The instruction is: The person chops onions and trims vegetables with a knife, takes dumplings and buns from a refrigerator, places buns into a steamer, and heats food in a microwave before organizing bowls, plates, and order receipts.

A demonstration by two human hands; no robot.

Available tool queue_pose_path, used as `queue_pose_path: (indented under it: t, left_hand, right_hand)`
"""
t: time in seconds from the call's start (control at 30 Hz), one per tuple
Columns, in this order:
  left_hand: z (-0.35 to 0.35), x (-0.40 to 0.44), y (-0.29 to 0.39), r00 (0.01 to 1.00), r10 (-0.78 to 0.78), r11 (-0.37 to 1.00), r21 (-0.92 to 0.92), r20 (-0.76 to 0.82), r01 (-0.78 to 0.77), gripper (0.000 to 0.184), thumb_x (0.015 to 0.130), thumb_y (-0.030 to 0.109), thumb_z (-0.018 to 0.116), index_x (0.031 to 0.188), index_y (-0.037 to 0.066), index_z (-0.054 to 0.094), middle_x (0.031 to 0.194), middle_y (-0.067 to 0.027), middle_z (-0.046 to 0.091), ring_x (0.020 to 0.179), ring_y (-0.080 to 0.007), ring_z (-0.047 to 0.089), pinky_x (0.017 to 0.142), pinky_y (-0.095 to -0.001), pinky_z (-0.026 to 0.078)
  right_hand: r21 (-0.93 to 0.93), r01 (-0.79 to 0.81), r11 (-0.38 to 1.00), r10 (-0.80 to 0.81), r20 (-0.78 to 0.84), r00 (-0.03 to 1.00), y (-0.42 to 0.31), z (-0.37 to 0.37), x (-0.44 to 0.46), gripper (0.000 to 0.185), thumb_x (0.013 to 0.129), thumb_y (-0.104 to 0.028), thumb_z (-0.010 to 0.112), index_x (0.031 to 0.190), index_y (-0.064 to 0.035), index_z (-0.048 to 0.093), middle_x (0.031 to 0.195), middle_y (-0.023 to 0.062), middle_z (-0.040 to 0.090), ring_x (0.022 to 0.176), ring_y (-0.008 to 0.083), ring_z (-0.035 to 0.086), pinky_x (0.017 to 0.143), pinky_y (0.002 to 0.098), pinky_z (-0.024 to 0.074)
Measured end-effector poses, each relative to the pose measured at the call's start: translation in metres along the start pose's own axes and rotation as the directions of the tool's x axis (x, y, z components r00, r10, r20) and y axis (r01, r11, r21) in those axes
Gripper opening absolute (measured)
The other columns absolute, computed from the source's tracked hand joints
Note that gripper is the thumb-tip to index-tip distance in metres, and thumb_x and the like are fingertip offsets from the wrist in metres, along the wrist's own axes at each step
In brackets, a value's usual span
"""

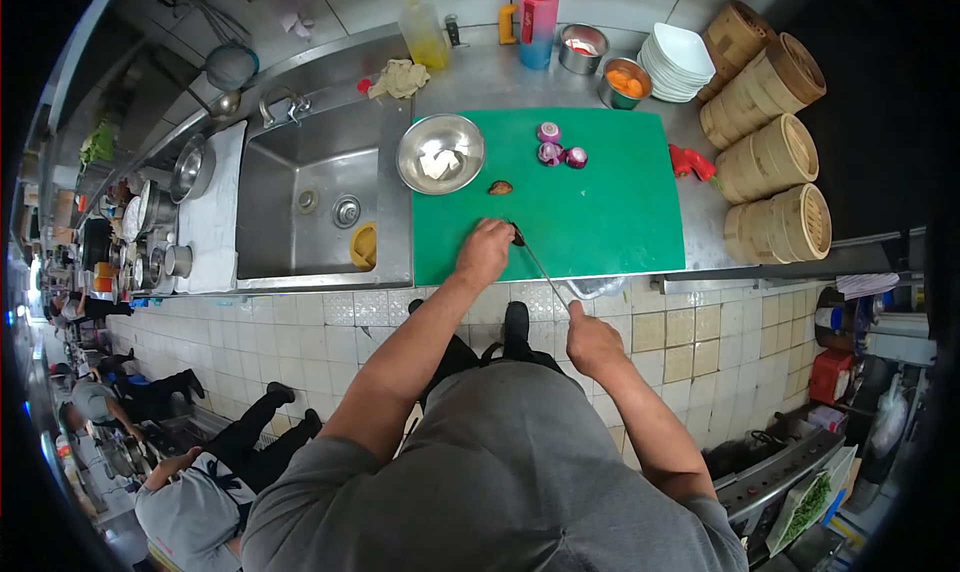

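Steel counter (480,92), green bd (620,217) on top; dark pc (517,236) on bd toward front edge, at knife (543,272) tip. L hand (487,249): fingers bunched nearly closed, pinching pc. R hand (595,342) closed round knife. Best: curl L fingers back, steady pc, draw knife slow, cuts even.

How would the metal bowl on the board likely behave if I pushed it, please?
The bowl is probably light, holding only a few white pieces. Its smooth metal may slide readily. Its rim overhangs the board toward the sink, so pushed that way it might tip.
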State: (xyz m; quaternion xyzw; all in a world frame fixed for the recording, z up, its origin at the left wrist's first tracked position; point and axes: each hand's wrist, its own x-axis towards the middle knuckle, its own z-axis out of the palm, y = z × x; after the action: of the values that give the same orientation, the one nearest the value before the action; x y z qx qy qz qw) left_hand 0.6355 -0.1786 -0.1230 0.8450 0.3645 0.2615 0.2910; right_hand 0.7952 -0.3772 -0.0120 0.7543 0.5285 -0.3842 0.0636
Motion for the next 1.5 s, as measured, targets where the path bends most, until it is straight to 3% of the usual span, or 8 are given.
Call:
queue_pose_path:
  t: [0.67,0.73,0.87,0.93,1.07,1.23,1.43,1.5]
  left_hand:
    - [0.001,-0.004,-0.002,0.998,-0.012,1.000,-0.001,-0.056,0.012,0.014,0.082,-0.002,0.067,0.094,0.000,0.063,0.097,-0.0150,0.063,0.100,-0.0353,0.060,0.085,-0.0429,0.051]
    - [-0.007,-0.008,0.002,0.936,-0.342,0.930,-0.169,-0.082,0.326,0.028,0.081,-0.001,0.071,0.106,0.002,0.060,0.099,-0.0152,0.062,0.097,-0.0336,0.061,0.082,-0.0425,0.052]
    - [-0.039,-0.012,0.030,0.968,-0.151,0.988,-0.029,-0.199,0.149,0.039,0.080,0.001,0.074,0.114,0.003,0.056,0.102,-0.0161,0.060,0.095,-0.0318,0.062,0.079,-0.0423,0.053]
    - [-0.046,-0.011,0.037,0.984,-0.114,0.993,-0.023,-0.140,0.112,0.040,0.080,0.001,0.073,0.116,0.001,0.056,0.119,-0.0192,0.055,0.111,-0.0385,0.058,0.093,-0.0455,0.049]
    - [-0.018,-0.009,0.016,0.961,-0.276,0.954,-0.123,0.008,0.274,0.041,0.081,0.004,0.075,0.118,0.004,0.058,0.117,-0.0168,0.055,0.104,-0.0343,0.059,0.086,-0.0432,0.051]
    - [-0.008,0.002,0.037,0.997,-0.047,0.997,0.060,0.068,0.043,0.030,0.082,0.007,0.073,0.110,0.005,0.063,0.110,-0.0169,0.056,0.106,-0.0363,0.059,0.089,-0.0441,0.051]
    - [0.004,0.022,0.012,0.954,-0.193,0.968,0.201,0.229,0.147,0.023,0.076,0.001,0.071,0.097,0.002,0.064,0.109,-0.0184,0.057,0.109,-0.0371,0.057,0.090,-0.0449,0.052]
    - [0.011,0.022,0.002,0.970,-0.149,0.969,0.226,0.193,0.104,0.021,0.074,0.000,0.070,0.094,0.002,0.064,0.106,-0.0181,0.059,0.105,-0.0365,0.059,0.088,-0.0448,0.052]
  right_hand:
    - [0.032,0.021,0.999,-0.019,-0.064,0.998,0.010,0.016,0.023,0.030,0.089,-0.007,0.049,0.119,-0.0008,0.045,0.097,0.0268,0.070,0.095,0.0455,0.067,0.083,0.0556,0.0512]
    - [0.050,0.032,0.998,-0.028,-0.087,0.996,0.006,0.004,0.011,0.028,0.090,-0.009,0.050,0.117,-0.0018,0.046,0.096,0.0264,0.070,0.094,0.0452,0.068,0.083,0.0559,0.0510]
    - [-0.025,0.070,0.997,-0.073,-0.148,0.986,0.004,-0.018,0.004,0.023,0.094,-0.014,0.050,0.114,-0.0035,0.048,0.090,0.0246,0.071,0.089,0.0438,0.069,0.079,0.0551,0.0520]
    - [-0.064,0.069,0.996,-0.077,-0.139,0.987,0.004,-0.024,0.007,0.022,0.095,-0.015,0.049,0.113,-0.0034,0.050,0.088,0.0251,0.071,0.087,0.0436,0.069,0.077,0.0546,0.0524]
    - [-0.009,0.048,0.999,-0.048,-0.168,0.985,0.014,-0.019,0.008,0.022,0.096,-0.016,0.049,0.113,-0.0037,0.051,0.087,0.0260,0.070,0.088,0.0444,0.069,0.078,0.0561,0.0517]
    - [0.127,0.031,0.991,-0.003,-0.217,0.976,0.034,-0.003,0.006,0.021,0.097,-0.019,0.050,0.112,-0.0035,0.050,0.082,0.0290,0.066,0.081,0.0498,0.064,0.074,0.0603,0.0482]
    - [0.215,0.005,0.977,0.049,-0.245,0.968,0.041,0.000,-0.006,0.022,0.097,-0.018,0.051,0.113,-0.0033,0.051,0.087,0.0295,0.068,0.086,0.0493,0.065,0.078,0.0608,0.0482]
    - [0.227,0.023,0.974,0.038,-0.261,0.964,0.044,0.002,-0.008,0.022,0.097,-0.018,0.051,0.113,-0.0034,0.051,0.086,0.0295,0.067,0.085,0.0495,0.065,0.077,0.0610,0.0481]
